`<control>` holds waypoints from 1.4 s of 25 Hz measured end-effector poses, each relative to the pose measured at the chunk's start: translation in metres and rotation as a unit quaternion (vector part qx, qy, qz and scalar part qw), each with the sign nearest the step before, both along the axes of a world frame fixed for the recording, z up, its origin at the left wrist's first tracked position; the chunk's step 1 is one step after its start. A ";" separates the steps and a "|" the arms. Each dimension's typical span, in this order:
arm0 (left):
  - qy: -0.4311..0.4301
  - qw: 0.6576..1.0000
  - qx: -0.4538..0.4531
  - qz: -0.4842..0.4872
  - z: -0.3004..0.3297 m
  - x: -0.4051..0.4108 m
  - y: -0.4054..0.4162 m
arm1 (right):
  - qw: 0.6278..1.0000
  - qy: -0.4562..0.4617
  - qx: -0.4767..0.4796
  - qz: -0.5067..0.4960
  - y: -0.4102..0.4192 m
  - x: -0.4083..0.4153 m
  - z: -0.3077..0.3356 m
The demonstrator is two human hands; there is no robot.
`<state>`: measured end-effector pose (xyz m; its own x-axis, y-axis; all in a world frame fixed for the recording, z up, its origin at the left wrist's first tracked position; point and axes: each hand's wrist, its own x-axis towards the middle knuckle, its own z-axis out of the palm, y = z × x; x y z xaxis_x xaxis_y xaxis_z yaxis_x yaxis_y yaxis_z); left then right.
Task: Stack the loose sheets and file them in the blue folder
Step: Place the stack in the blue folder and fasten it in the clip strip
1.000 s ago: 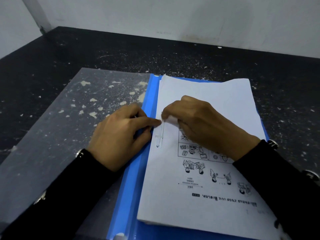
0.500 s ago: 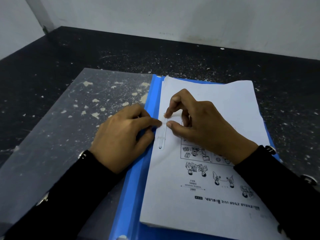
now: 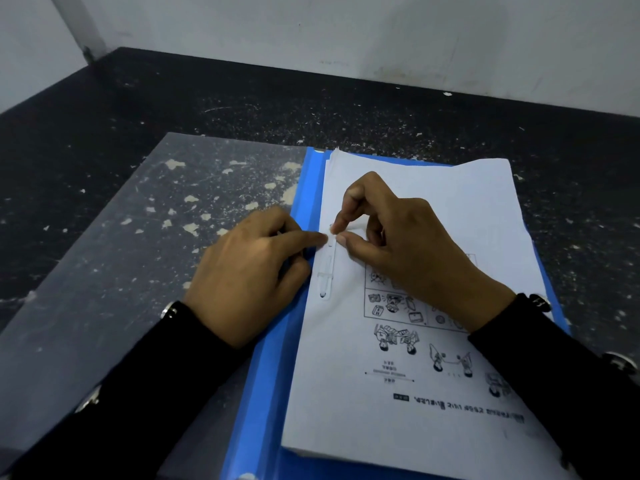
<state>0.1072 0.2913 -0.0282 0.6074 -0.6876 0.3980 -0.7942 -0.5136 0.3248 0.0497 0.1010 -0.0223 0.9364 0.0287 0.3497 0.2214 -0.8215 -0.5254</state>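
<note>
A stack of white printed sheets point(image 3: 433, 202) lies on the open blue folder point(image 3: 266, 393), whose clear front cover point(image 3: 114, 258) is spread flat to the left. A translucent plastic fastener strip point(image 3: 327, 268) lies over the stack's left margin. My right hand point(image 3: 398, 244) pinches the strip's upper end between thumb and forefinger. My left hand point(image 3: 249, 271) rests on the folder's spine, its forefinger tip touching the strip from the left, the other fingers curled under.
The folder lies on a dark speckled tabletop point(image 3: 311, 109) strewn with pale flecks. A white wall point(image 3: 346, 29) runs along the far edge, with a pale upright post point(image 3: 79, 26) in the back left corner.
My right hand has lifted its knuckles off the page and now pinches the strip's upper end with fingertips. My left hand has stayed in place.
</note>
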 end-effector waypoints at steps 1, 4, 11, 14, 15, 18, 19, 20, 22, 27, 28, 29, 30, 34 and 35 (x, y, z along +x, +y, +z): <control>0.000 1.000 0.002 0.001 0.000 0.000 0.000 | 1.000 -0.001 0.002 -0.002 0.000 0.000 0.000; 0.010 1.000 0.004 0.002 -0.001 0.001 -0.001 | 1.000 -0.004 0.008 -0.003 0.001 0.000 0.001; 0.031 0.999 -0.042 0.003 0.001 0.003 -0.003 | 0.998 -0.001 0.065 -0.003 -0.001 -0.001 0.000; 0.048 0.993 -0.104 0.024 0.004 0.009 -0.002 | 0.995 0.003 0.103 -0.011 -0.002 -0.002 0.004; 0.049 0.990 -0.123 0.041 0.004 0.011 0.000 | 0.993 0.003 0.116 -0.021 -0.002 -0.003 0.005; 0.059 0.979 -0.167 0.096 0.005 0.018 0.005 | 0.988 0.027 0.147 -0.046 -0.004 -0.004 0.006; 0.066 0.976 -0.173 0.111 0.005 0.019 0.007 | 0.988 0.043 0.144 -0.046 -0.005 -0.006 0.007; 0.073 0.974 -0.172 0.126 0.005 0.019 0.008 | 0.988 0.061 0.137 -0.044 -0.005 -0.009 0.010; 0.080 0.974 -0.145 0.155 0.007 0.018 0.013 | 0.987 0.081 0.131 -0.044 -0.003 -0.018 0.014; 0.058 0.974 -0.059 0.210 0.008 0.017 0.046 | 0.989 0.072 0.099 -0.088 -0.001 -0.042 0.020; 0.055 0.971 -0.026 0.229 0.009 0.014 0.054 | 0.988 0.072 0.094 -0.104 -0.001 -0.048 0.020; 0.052 0.965 0.010 0.255 0.010 0.010 0.062 | 0.986 0.070 0.091 -0.121 -0.002 -0.053 0.020; 0.054 0.956 0.040 0.285 0.011 0.005 0.069 | 0.984 0.067 0.087 -0.138 -0.003 -0.059 0.019; 0.100 0.912 0.132 0.375 0.015 -0.008 0.091 | 0.977 0.059 0.052 -0.198 -0.003 -0.084 0.016; 0.115 0.907 0.148 0.378 0.015 -0.008 0.094 | 0.975 0.057 0.041 -0.208 -0.002 -0.089 0.015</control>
